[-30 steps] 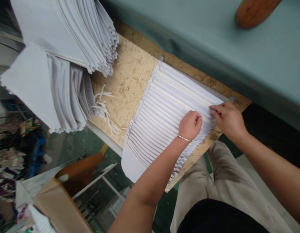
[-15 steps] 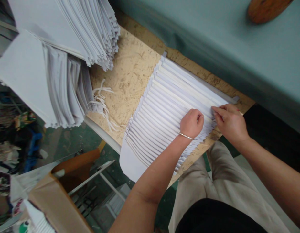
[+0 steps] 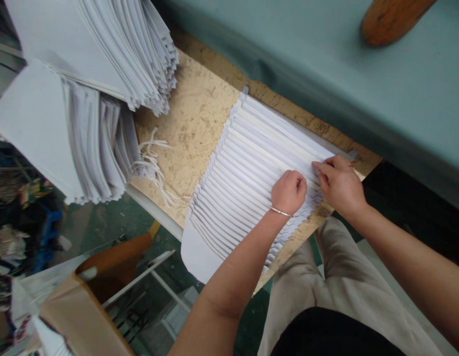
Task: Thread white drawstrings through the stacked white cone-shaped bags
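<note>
Chipboard table (image 3: 194, 123), fanned sheets (image 3: 237, 183), left fingers (image 3: 299, 184) curled shut, right fingers (image 3: 321, 169) pinching a sheet

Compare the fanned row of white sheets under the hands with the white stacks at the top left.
The fanned row lies spread in overlapping steps across the board; the stacks are piled thick, edges bunched. The left hand and right hand rest on the fanned row; the stacks go untouched. White cords trail beside the stacks; none show on the fanned row. Both are plain white sheets.
</note>
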{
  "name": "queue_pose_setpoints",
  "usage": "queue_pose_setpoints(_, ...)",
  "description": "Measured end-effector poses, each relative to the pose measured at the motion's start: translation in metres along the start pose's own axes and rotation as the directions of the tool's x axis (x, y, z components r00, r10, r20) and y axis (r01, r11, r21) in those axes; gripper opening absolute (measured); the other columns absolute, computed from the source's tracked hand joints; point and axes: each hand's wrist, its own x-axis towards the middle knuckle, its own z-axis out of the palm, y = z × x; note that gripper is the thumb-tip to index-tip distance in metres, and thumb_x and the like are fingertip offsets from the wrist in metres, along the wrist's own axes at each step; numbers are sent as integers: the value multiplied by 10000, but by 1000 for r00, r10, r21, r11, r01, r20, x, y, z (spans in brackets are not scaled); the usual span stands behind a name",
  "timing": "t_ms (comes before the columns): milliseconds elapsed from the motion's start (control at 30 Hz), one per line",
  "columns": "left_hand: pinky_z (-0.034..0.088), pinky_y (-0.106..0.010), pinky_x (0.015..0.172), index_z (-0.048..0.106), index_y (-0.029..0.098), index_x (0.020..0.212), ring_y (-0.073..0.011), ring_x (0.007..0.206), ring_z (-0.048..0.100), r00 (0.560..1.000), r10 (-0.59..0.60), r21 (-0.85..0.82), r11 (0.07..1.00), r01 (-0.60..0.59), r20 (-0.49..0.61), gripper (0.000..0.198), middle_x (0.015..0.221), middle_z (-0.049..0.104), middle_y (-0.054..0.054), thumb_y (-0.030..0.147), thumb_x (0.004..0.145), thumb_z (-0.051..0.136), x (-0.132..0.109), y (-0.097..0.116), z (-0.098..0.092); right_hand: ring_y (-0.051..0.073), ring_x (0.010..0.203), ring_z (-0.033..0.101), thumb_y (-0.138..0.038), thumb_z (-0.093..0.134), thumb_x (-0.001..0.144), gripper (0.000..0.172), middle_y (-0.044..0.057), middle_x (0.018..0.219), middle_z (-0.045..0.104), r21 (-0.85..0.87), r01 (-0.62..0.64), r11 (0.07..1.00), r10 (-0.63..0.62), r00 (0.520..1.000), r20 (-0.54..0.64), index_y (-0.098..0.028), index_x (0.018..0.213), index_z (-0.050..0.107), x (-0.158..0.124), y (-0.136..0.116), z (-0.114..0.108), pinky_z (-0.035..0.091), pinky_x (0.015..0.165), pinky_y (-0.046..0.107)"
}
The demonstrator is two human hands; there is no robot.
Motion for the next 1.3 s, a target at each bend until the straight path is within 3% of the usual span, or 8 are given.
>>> queue_pose_setpoints(300,430,-283,713,551,205,851,-157,808,565,1000,-11,-16,1000,11,-8,126,875,604,-33,261,924,466,0,1,0,263,974,509,-227,445,915,359,125,1078,541,8,13,1000,-13,1000,-1,-172,1195,662,-8,-6,-2,431,847,386)
queue_pose_setpoints(500,429,-283,710,547,201,833,-155,798,561,1000,-10,-19,1000,10,-20,121,861,598,-31,251,918,476,1,1,1,248,942,537,-250,517,884,234,104,1015,538,105,-45,994,50,998,-45,-174,1018,693,-1,0,0,444,869,379)
queue_pose_setpoints(667,436,-287,709,538,202,829,-154,792,557,999,-2,-23,1000,1,-33,112,857,587,-30,239,917,479,0,2,1,252,885,544,-274,571,858,140,108,965,546,43,-115,992,115,993,-4,-165,888,653,2,4,-4,453,818,374)
queue_pose_setpoints(800,451,-298,737,519,200,853,-166,824,549,996,63,-19,998,-64,-61,123,881,570,-45,250,940,449,-3,2,3,250,863,544,-279,577,848,125,107,941,547,26,-135,991,135,991,16,-168,849,634,-1,8,-5,452,788,367)
queue_pose_setpoints(1033,469,-351,876,459,196,910,-199,959,525,953,283,-65,954,-291,-110,158,953,555,-87,234,986,326,-9,4,15,207,766,536,-302,565,847,152,79,874,543,159,-171,972,172,985,10,-173,818,642,-2,12,-2,443,753,345)
queue_pose_setpoints(1300,463,-372,970,442,187,978,-196,1068,524,957,269,-139,949,-283,-109,141,1081,556,-115,181,977,301,-5,1,32,194,759,525,-311,594,795,146,60,813,527,259,-195,946,214,976,-48,-181,732,613,-1,11,-1,434,724,329)
